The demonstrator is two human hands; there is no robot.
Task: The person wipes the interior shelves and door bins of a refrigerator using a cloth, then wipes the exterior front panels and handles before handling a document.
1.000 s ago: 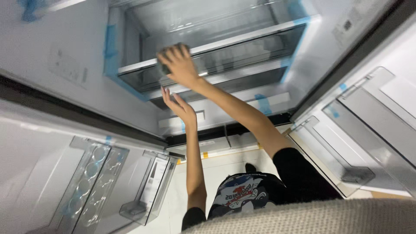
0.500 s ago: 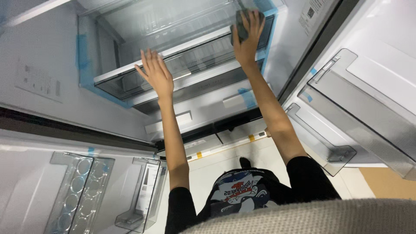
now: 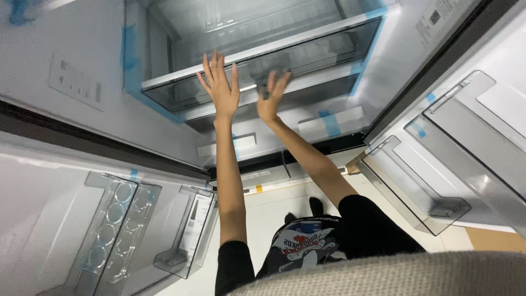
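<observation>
I look down into an open refrigerator with both doors swung wide. My left hand (image 3: 220, 86) is spread flat, fingers apart, against the front of a clear drawer (image 3: 181, 93) under a glass shelf with a white front edge (image 3: 323, 32). My right hand (image 3: 272, 94) is beside it, fingers slightly curled and blurred, touching the same drawer front near its middle. Neither hand holds anything. Both arms are bare below black sleeves.
The left door (image 3: 66, 219) carries a clear egg tray (image 3: 112, 219) and a clear bin (image 3: 189, 235). The right door (image 3: 482, 137) has a clear bin (image 3: 422, 192). Blue tape strips (image 3: 329, 123) hold fridge parts. A pale floor (image 3: 274, 203) lies below.
My right hand has come down from the upper right corner of the shelf to the drawer front beside my left hand. My left hand has shifted rightward along the drawer.
</observation>
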